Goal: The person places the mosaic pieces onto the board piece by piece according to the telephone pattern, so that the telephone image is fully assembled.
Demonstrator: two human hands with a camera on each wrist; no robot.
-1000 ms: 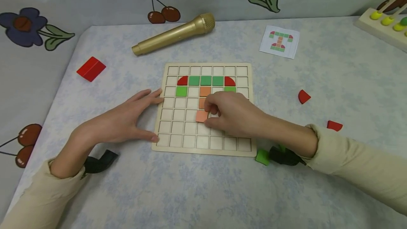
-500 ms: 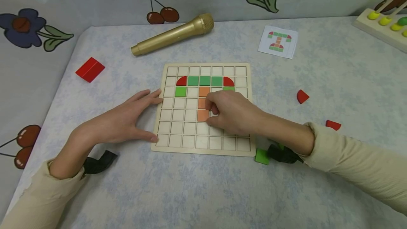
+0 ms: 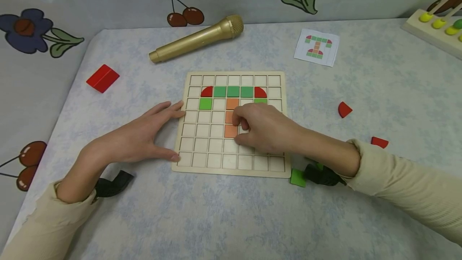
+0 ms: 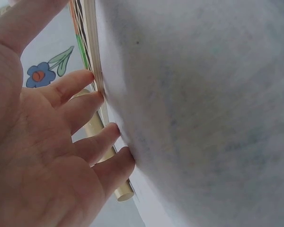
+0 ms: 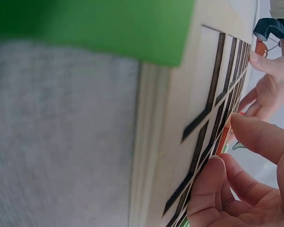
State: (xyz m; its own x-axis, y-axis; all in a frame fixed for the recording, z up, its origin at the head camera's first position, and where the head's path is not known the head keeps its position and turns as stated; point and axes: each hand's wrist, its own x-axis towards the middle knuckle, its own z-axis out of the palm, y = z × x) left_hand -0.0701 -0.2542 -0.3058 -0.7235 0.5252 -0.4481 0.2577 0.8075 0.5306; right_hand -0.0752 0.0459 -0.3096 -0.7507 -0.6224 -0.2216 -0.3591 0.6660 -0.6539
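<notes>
Mottled tabletop (image 3: 195, 216), cropped bead stand (image 3: 431, 33), right hand (image 3: 265, 127) partly hiding board (image 3: 202, 159)

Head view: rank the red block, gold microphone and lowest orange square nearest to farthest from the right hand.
1. Lowest orange square: on the board, by the right hand.
2. Gold microphone: beyond the board, leftward.
3. Red block: far left on the table.

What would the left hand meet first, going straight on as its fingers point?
The left hand would meet the board first; it seems to touch the left edge, though depth is unclear.
</notes>
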